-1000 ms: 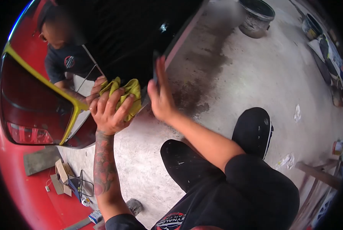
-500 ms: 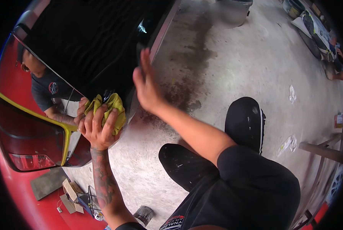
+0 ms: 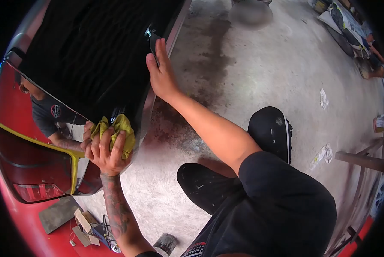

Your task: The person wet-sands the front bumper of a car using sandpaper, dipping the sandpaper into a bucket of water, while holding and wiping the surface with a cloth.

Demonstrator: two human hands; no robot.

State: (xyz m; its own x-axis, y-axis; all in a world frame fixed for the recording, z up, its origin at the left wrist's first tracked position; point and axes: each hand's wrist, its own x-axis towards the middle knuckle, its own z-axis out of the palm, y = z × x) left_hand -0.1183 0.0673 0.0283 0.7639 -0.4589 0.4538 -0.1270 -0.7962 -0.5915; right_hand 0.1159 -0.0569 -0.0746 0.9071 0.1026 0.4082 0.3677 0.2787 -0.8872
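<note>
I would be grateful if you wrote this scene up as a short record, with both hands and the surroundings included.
left hand: grips a crumpled yellow cloth
right hand: open, fingers extended, at the edge of the black panel
lamp: dark red, bordered by a yellow strip
lower left: cardboard box beside a dark board
floor: pale, with dark stains

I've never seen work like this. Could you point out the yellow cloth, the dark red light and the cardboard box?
Yellow cloth (image 3: 123,124): head view, on its crumpled upper part.
Dark red light (image 3: 33,156): head view, middle of its lens.
Cardboard box (image 3: 84,221): head view, on its side.
</note>
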